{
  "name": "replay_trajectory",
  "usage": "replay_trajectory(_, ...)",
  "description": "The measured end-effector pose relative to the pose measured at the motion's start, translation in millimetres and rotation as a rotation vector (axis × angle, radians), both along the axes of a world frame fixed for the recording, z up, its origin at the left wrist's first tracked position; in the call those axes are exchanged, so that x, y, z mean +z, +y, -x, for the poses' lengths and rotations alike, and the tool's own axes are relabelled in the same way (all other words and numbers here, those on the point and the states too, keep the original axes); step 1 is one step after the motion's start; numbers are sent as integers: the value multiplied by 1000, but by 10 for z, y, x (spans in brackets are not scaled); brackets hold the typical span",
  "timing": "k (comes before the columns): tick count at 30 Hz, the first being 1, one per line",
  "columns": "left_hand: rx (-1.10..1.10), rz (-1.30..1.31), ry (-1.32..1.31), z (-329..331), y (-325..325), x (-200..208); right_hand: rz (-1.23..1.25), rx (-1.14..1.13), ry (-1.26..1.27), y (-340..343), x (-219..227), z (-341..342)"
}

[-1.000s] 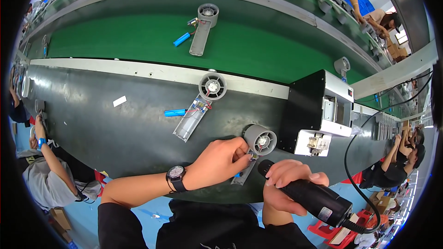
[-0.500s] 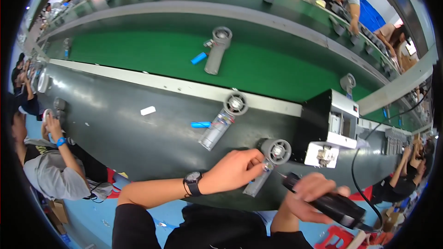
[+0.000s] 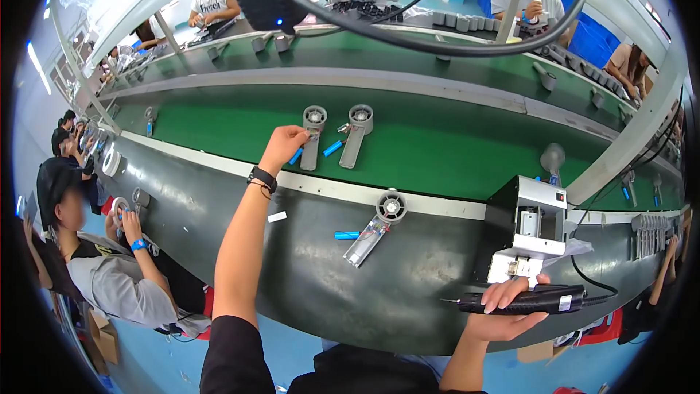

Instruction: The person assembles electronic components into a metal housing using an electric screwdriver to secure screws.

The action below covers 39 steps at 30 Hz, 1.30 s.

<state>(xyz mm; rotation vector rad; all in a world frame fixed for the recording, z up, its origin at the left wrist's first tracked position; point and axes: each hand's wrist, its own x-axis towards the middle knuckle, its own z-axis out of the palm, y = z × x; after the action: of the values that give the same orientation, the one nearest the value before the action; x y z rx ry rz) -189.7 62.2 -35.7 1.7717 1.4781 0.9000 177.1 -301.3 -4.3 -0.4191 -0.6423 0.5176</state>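
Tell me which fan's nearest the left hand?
The left fan of the middle pair on the green belt; the left hand is at its neck, others lie farther off.

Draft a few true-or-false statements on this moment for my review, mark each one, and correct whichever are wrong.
1. The right hand holds a black power screwdriver. True.
2. The black power screwdriver points toward the person's right. False: its thin bit points left.
3. The left hand is at a gray fan over the green belt. True.
4. The left wrist is bare. False: a dark strap is around it.
5. A white slip lies on the dark worktop. True.
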Motion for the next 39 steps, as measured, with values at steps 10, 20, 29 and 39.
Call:
replay_trajectory(10,52,-611,401,-1009,-244,136,89,-33,30,-12,-84,-37)
replay_trajectory(20,-192,360,-290,-1070,-359,377,196,146,-29,34,-106,82)
replay_trajectory(29,-360,168,-649,-2040,-2275,787,552,682,95,154,-32,374)
replay_trajectory(39,-379,341,-654,-2178,-2553,673,578,709,189,67,-84,364)
